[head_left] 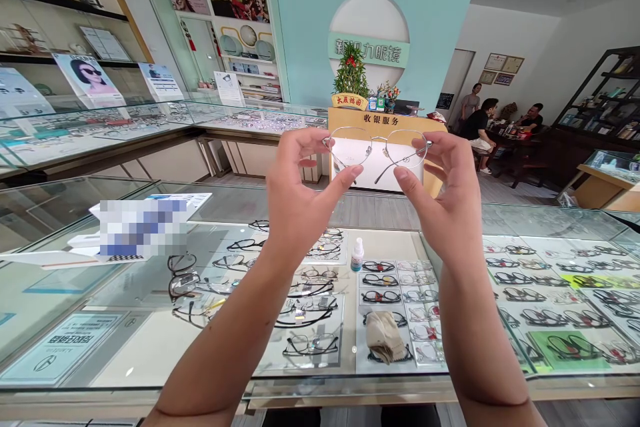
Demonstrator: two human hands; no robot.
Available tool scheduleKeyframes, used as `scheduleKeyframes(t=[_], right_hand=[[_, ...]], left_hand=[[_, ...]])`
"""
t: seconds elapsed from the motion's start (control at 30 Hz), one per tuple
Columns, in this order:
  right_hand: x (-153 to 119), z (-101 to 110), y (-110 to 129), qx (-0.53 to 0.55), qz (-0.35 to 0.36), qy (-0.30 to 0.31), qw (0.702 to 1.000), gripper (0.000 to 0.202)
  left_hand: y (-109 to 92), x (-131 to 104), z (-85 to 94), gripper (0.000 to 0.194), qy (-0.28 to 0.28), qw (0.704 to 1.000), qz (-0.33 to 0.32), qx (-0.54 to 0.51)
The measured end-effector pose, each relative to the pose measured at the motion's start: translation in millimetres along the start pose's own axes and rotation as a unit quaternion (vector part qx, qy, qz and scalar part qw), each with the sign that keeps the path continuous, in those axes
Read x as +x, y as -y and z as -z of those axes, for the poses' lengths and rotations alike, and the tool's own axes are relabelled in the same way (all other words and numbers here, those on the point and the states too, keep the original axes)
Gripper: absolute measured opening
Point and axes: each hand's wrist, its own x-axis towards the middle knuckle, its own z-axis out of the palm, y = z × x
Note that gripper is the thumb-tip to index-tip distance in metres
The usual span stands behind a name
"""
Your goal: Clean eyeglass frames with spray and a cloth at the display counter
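Thin silver-rimmed glasses [379, 139] are held up in front of the head camera, above the glass display counter. My left hand [313, 180] pinches the left edge of the frame near the hinge. At the right hinge, my right hand [440, 180] has its fingers closed on the frame. The temples are folded in behind the lenses. Below, on the counter, a crumpled beige cloth [386, 337] lies near the front edge, and a small white spray bottle [357, 255] stands upright farther back.
Many spectacle frames [310, 345] lie in rows in and on the glass counter [295, 383]. Papers and a blurred box [145, 230] lie at the left. Beyond are another display counter, a yellow cash desk [435, 180] and several people [480, 123] at the back right.
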Motion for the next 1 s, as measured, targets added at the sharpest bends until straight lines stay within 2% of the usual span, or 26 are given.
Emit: scheduleKeyframes(t=[0.13,0.47,1.0], right_hand=[[0.0,-0.7,0.0,0.015,-0.004,-0.001,1.000,0.047],[0.1,1.2,2.1,-0.010,-0.003,-0.005,1.000,0.049],[1.2,1.6,3.0,0.000,-0.032,0.012,0.999,0.046]], left_hand=[[-0.7,0.7,0.1,0.048,0.011,0.999,0.010,-0.031],[-4.1,2.0,0.8,0.045,0.024,0.998,0.050,-0.034],[-10.1,1.1,3.6,0.047,-0.022,1.000,-0.001,-0.001]])
